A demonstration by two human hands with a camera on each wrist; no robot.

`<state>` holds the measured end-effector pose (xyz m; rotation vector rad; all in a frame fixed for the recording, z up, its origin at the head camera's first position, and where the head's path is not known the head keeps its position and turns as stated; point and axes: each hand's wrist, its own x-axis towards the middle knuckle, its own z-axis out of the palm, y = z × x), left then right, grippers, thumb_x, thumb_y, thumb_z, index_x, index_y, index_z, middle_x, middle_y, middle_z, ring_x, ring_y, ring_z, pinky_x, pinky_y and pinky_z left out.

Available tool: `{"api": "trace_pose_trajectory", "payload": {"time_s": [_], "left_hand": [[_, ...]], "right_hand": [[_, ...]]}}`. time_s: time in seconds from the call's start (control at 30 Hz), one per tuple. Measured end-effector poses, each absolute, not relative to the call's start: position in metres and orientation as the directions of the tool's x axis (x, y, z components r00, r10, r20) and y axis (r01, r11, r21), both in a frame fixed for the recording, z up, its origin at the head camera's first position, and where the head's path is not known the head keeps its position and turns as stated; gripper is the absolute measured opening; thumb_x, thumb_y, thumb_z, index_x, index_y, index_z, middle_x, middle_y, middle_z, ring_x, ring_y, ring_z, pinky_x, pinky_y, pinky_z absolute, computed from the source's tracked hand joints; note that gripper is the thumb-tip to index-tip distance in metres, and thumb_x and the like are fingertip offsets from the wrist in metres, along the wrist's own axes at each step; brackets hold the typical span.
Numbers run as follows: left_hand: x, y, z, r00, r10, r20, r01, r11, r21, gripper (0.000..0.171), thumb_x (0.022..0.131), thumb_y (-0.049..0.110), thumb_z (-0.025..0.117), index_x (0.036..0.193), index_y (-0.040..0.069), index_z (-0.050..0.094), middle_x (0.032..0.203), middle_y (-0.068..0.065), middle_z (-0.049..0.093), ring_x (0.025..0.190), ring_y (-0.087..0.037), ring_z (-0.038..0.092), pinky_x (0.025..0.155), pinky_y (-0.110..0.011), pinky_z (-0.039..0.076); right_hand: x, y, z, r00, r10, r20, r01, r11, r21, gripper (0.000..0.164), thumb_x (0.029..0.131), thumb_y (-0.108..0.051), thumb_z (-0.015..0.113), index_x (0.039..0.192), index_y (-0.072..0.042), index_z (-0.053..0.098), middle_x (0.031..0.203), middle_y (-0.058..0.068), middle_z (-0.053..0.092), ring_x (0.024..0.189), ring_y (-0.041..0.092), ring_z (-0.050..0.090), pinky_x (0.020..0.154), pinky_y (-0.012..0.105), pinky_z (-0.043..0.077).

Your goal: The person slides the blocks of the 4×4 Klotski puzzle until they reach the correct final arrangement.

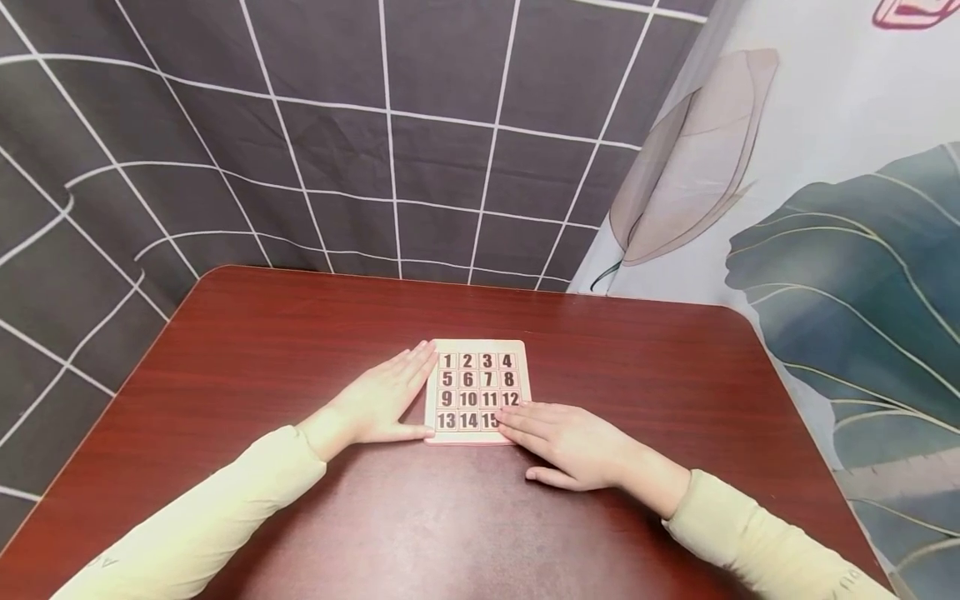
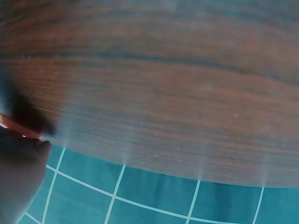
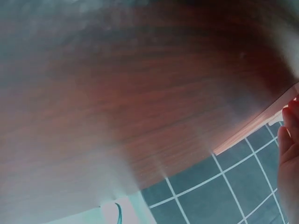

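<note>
A square number slide puzzle [image 1: 480,345] with a pale frame lies flat on the table in the head view. Its tiles read 1 to 15 in order, row by row. Along the left edge of the frame my left hand [image 1: 378,402] rests with straight fingers, the thumb at the lower left corner. My right hand [image 1: 576,446] lies over the lower right corner, its straight fingertips touching tile 15 and hiding the corner spot. Only part of the left hand [image 2: 21,175] enters the left wrist view. At the right border of the right wrist view, the right hand [image 3: 290,158] appears beside the puzzle's side.
The reddish-brown wooden table [image 1: 300,333] carries the puzzle near its middle. Behind it hangs a dark curtain [image 1: 442,158] with white grid lines. A pale curtain with large leaf prints [image 1: 862,250] hangs along the right side.
</note>
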<state>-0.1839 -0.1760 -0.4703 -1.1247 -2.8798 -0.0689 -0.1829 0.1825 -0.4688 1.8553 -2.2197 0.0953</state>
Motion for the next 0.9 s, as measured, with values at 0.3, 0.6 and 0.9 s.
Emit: {"api": "trace_pose_trajectory", "payload": {"time_s": [0.3,0.6,0.9], "left_hand": [[-0.180,-0.173,-0.470,-0.749,0.660,0.061,0.662,0.749,0.021,0.109,0.091,0.068,0.067,0.161,-0.008,0.034,0.172,-0.025,0.031,0.160,-0.040,0.033,0.131,-0.050,0.034],[-0.176,-0.173,-0.462,-0.809,0.579,0.102,0.581,0.814,-0.010,0.110,0.089,0.073,0.066,0.163,-0.001,0.036,0.171,-0.023,0.036,0.161,-0.039,0.031,0.132,-0.055,0.030],[-0.157,-0.195,-0.447,-0.897,0.380,0.227,0.389,0.921,-0.003,0.104,0.086,0.070,0.069,0.163,0.008,0.041,0.169,-0.026,0.036,0.159,-0.048,0.030,0.129,-0.069,0.024]], "right_hand": [[-0.181,0.189,-0.463,-0.211,-0.946,0.247,-0.971,0.232,0.062,0.067,0.096,-0.039,0.075,0.150,-0.003,0.059,0.156,0.011,0.060,0.144,0.027,0.059,0.119,0.043,0.049],[-0.190,0.213,-0.455,-0.384,-0.872,0.305,-0.903,0.423,0.071,0.067,0.093,-0.036,0.077,0.148,-0.001,0.060,0.157,0.016,0.058,0.145,0.030,0.057,0.120,0.051,0.046],[-0.195,0.241,-0.453,-0.656,-0.689,0.309,-0.711,0.701,0.054,0.080,0.093,-0.044,0.070,0.156,0.001,0.048,0.165,0.023,0.045,0.153,0.040,0.045,0.129,0.062,0.030]]}}
